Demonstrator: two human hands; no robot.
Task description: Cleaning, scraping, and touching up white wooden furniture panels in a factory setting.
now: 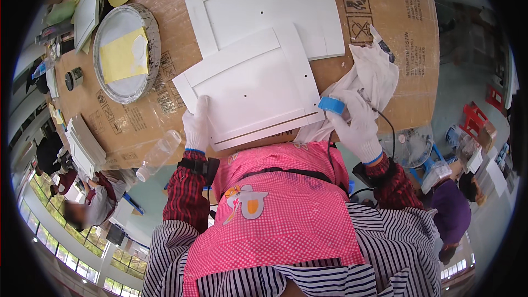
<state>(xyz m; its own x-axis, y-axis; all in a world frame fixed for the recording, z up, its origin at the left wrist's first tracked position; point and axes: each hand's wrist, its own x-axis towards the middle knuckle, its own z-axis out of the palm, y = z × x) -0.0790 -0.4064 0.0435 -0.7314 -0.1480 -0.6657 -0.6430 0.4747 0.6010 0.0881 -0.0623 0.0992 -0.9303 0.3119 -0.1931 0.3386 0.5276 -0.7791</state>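
Note:
A white panel (247, 91) with a raised frame border and small holes lies tilted in front of me, overlapping a second white panel (269, 8) behind it. My left hand (197, 124), in a white glove, grips the near panel's left edge, thumb on its face and the other fingers mostly hidden. At the panel's right corner my right hand (355, 129), also gloved, is closed on a short, bright blue, band-like object (332, 105); its exact kind is unclear. A crumpled white cloth (371, 74) lies just beyond that hand, and a thin black cable (391, 126) passes beside it.
Brown cardboard (181, 85) covers the table. At left stand a round whitish bucket (122, 89) with yellow sandpaper (118, 63) on its lid, a small dark jar (73, 78) and a clear plastic bottle (159, 154) at the near edge. People are at both sides.

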